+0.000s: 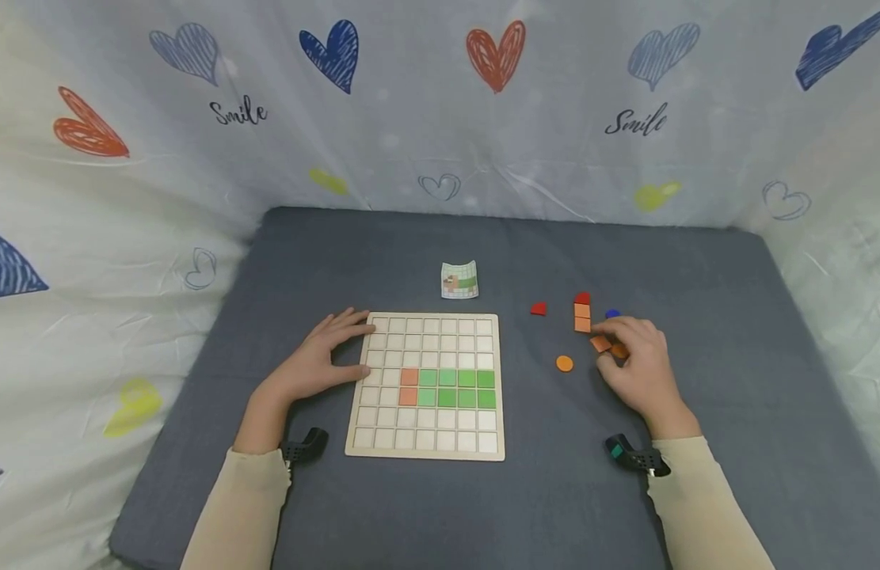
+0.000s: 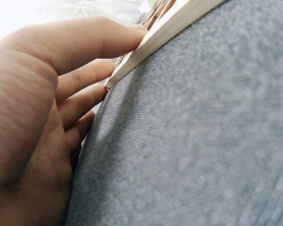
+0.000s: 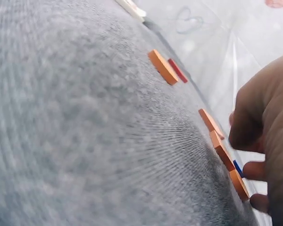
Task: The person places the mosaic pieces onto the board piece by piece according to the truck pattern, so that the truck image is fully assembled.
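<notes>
Half-curled, my right grip [image 1: 642,362] frames an orange square [image 1: 600,343] (held? I can't tell) right of the board [image 1: 430,359] my outstretched left grip [image 1: 307,360] touches; dragging could jostle an adjacent orange piece [image 1: 619,350].

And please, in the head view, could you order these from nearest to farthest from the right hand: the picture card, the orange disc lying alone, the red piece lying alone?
From the right hand:
1. Orange disc: to its left.
2. Red piece: farther left and forward.
3. Picture card: farthest left, beyond the far edge of the board.
</notes>
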`<act>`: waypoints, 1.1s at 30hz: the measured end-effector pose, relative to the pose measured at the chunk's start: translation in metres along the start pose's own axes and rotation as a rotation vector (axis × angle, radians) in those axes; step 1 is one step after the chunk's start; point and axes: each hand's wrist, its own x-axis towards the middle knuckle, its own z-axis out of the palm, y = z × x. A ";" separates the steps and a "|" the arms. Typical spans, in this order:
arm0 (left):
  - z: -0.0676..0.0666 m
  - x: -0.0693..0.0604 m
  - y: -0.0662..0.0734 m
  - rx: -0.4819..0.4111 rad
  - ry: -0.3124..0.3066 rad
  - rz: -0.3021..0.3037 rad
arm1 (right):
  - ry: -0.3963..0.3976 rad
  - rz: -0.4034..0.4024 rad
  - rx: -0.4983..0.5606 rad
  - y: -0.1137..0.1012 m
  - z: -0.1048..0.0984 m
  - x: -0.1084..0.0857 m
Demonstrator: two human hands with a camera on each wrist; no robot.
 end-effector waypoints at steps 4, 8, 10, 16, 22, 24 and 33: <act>0.000 0.000 0.000 -0.003 0.001 0.006 | -0.053 0.048 -0.027 0.001 -0.002 -0.001; 0.000 0.000 0.000 -0.002 0.001 0.010 | -0.077 0.079 -0.034 0.002 -0.002 -0.001; 0.000 0.000 0.000 -0.001 -0.001 0.009 | -0.087 0.090 -0.032 0.003 -0.003 -0.002; 0.000 0.000 0.001 -0.005 -0.001 0.009 | -0.120 0.097 -0.052 0.002 -0.005 -0.002; 0.000 0.000 -0.001 -0.010 0.002 0.011 | -0.139 0.100 -0.072 0.004 -0.006 0.000; 0.000 0.000 -0.001 -0.011 0.004 0.010 | -0.141 0.098 -0.073 0.004 -0.006 0.000; 0.000 0.000 -0.001 -0.009 0.001 0.010 | -0.137 0.086 -0.075 0.006 -0.005 0.001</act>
